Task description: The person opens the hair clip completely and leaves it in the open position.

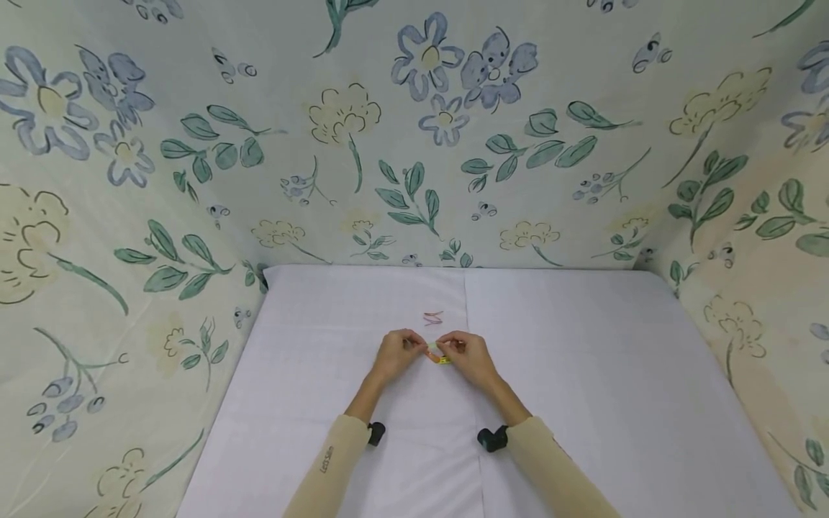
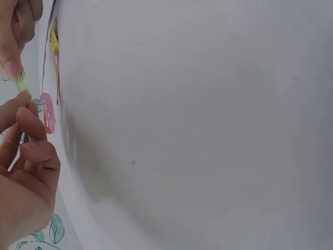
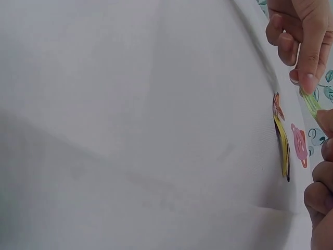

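Note:
Between my hands a thin, light-green elastic band in several strands [image 3: 310, 103] is stretched. My left hand [image 1: 395, 355] pinches one end between thumb and fingers; my right hand [image 1: 473, 358] pinches the other. Just below them on the cloth lie narrow orange bands [image 3: 277, 107] and yellow bands [image 3: 282, 140] with a dark strand alongside. Whether these link to the green band cannot be told. Beyond the hands lies a pink and orange looped band [image 2: 48, 112], a small zigzag in the head view.
A white cloth [image 1: 583, 374] with a lengthwise crease covers the table. Flower-patterned fabric [image 1: 414, 180] walls in the back and both sides. Small black devices [image 1: 492, 440] sit at both wrists, by the beige sleeves [image 1: 332, 460].

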`<control>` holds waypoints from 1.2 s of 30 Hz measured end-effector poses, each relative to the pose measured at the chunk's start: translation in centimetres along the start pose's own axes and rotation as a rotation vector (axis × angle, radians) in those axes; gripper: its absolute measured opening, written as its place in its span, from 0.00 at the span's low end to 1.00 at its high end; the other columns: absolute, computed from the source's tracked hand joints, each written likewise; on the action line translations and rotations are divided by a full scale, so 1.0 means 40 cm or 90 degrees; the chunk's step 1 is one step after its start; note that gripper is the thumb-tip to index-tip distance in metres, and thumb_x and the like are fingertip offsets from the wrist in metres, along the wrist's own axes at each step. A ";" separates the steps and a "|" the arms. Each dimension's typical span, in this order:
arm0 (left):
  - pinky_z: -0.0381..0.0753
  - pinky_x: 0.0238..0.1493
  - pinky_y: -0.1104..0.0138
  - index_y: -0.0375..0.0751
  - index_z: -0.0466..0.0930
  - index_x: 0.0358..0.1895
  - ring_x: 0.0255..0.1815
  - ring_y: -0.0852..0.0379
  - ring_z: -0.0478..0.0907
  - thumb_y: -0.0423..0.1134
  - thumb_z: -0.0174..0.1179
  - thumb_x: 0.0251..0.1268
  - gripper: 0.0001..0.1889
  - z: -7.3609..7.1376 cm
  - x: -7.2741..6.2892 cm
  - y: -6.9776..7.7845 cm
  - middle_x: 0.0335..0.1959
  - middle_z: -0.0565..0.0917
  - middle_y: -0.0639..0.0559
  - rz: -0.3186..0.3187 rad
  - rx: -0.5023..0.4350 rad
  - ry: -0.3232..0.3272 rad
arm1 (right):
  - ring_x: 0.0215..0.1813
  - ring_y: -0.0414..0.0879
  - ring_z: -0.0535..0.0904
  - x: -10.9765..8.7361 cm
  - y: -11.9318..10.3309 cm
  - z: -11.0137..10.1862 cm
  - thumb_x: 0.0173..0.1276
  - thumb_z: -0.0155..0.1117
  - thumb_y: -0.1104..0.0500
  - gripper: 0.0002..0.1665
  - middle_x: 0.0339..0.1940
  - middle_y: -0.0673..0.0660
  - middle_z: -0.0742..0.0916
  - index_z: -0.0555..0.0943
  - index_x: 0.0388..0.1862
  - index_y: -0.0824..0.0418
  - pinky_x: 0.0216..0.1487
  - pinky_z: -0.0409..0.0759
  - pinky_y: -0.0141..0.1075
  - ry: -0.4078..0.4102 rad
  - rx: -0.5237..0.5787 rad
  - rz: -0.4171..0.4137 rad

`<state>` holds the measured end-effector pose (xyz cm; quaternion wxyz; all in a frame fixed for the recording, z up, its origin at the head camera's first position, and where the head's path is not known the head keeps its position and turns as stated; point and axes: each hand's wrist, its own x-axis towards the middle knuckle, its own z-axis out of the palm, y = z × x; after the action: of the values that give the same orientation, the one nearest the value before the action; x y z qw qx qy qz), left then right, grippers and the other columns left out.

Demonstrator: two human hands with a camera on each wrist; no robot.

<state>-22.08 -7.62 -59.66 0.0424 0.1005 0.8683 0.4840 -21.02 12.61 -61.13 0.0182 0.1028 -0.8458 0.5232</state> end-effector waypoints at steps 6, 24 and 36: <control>0.66 0.22 0.75 0.38 0.89 0.37 0.21 0.65 0.68 0.34 0.71 0.65 0.03 0.004 0.000 0.014 0.33 0.88 0.44 0.008 -0.046 0.017 | 0.23 0.35 0.67 0.001 -0.004 0.004 0.70 0.72 0.60 0.04 0.20 0.49 0.78 0.90 0.38 0.60 0.25 0.64 0.26 0.024 -0.002 -0.029; 0.65 0.21 0.76 0.38 0.90 0.35 0.21 0.64 0.67 0.33 0.74 0.61 0.03 0.003 0.006 0.014 0.33 0.89 0.45 0.017 -0.026 0.055 | 0.26 0.37 0.72 0.003 0.011 0.006 0.67 0.75 0.59 0.04 0.23 0.54 0.82 0.91 0.37 0.58 0.26 0.67 0.26 0.070 0.055 0.006; 0.67 0.24 0.76 0.36 0.90 0.37 0.24 0.63 0.69 0.33 0.73 0.62 0.04 0.010 0.006 0.017 0.34 0.90 0.46 0.037 0.005 0.069 | 0.26 0.39 0.71 -0.002 0.011 0.001 0.66 0.76 0.60 0.03 0.24 0.56 0.83 0.92 0.38 0.57 0.28 0.67 0.25 0.072 0.059 0.007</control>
<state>-22.17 -6.90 -59.28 -0.0190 0.0995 0.8679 0.4863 -21.00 12.79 -61.53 0.0585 0.0693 -0.8187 0.5671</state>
